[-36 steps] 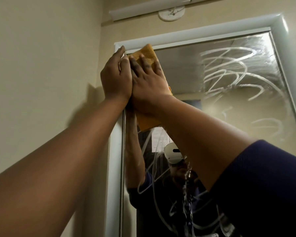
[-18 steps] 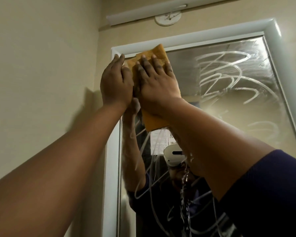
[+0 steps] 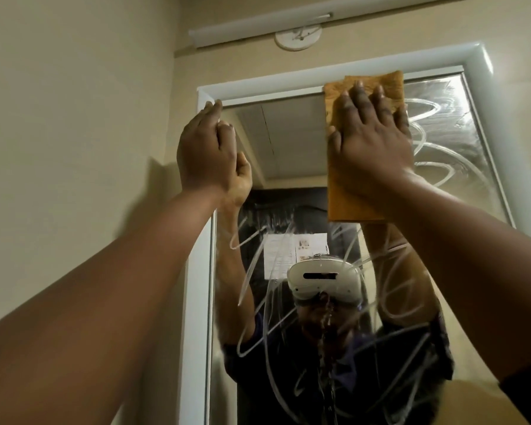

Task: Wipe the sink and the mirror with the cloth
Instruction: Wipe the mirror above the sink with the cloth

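Mirror (image 3: 292, 142) under cloth (image 3: 365, 87), right hand (image 3: 371, 142)

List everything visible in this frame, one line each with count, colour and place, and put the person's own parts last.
cloth: one, orange-brown, flat on the glass near the mirror's top edge.
mirror: one, white frame, on the wall ahead; white swirled streaks at right and lower down, upper left patch wiped.
light fitting: one, white, long, on the wall above the mirror.
round plate: one, white, just below the light fitting.
wall: beige, left and above.
headset: one, white, seen in the reflection.
left hand: one, fingertips at the frame's upper left corner.
right hand: one, fingers spread, pressing the cloth.
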